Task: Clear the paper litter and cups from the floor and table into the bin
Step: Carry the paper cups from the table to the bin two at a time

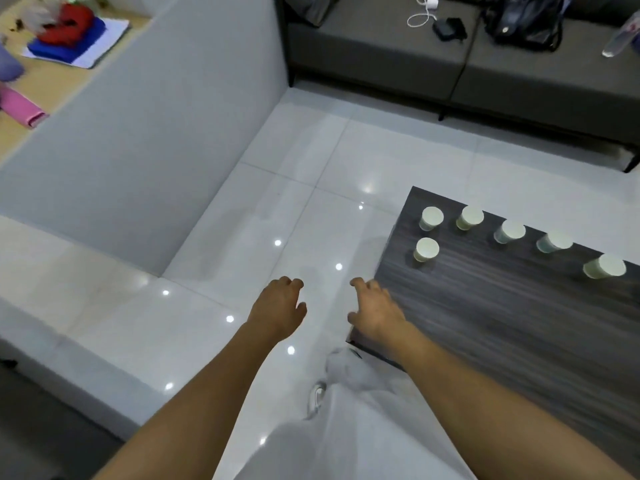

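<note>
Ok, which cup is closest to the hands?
Look at the dark table. Four cups run along its far edge and one sits further right. The cup you want stands alone in front of that row, at the left end.

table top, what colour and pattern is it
Dark grey wood grain table top, streaked lengthwise; head view.

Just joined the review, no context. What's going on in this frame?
A person is standing beside a dark wooden table, both arms stretched forward. The left hand and right hand are loosely open and hold nothing; the right one is over the table's near corner. Six paper cups sit on the table, none picked up yet. No bin or paper litter is in view.
</note>
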Available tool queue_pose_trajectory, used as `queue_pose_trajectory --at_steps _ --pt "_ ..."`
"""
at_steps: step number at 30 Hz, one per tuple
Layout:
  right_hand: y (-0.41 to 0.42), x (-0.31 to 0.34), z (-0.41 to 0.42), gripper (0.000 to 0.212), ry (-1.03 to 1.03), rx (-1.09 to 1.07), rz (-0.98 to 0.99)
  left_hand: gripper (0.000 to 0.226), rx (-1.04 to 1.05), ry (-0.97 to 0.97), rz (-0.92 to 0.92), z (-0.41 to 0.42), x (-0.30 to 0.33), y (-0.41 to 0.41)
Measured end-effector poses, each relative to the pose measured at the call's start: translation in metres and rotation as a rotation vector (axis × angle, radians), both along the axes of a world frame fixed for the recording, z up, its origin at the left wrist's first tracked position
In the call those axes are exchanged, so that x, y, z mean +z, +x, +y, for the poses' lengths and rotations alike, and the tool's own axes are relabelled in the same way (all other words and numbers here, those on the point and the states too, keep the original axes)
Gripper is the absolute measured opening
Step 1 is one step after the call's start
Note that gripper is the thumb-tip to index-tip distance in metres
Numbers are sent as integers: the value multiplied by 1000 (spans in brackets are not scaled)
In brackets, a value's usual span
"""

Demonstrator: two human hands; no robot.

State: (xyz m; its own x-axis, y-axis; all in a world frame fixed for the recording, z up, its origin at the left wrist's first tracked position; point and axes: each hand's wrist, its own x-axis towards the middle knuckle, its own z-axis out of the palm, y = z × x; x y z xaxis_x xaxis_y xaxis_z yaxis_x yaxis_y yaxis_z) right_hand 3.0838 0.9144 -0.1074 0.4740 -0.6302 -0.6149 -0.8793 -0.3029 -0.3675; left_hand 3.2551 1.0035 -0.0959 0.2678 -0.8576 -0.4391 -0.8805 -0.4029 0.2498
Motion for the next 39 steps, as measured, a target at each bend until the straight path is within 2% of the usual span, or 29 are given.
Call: queue_pose_trajectory --at_steps 10,21,30,39 --pt "57 -16 -112 61 18 -216 30 46 -207 41 26 -147 -15 69" --pt "55 -15 -193 64 69 -517 50 46 -475 83 68 -289 -16 73" --pt "49 -24 -240 57 110 -1040 61 46 -951 117 66 -429 -28 51" --pt "41 -30 -243 55 139 -1450 61 46 -1330 159 28 -499 -33 -8"
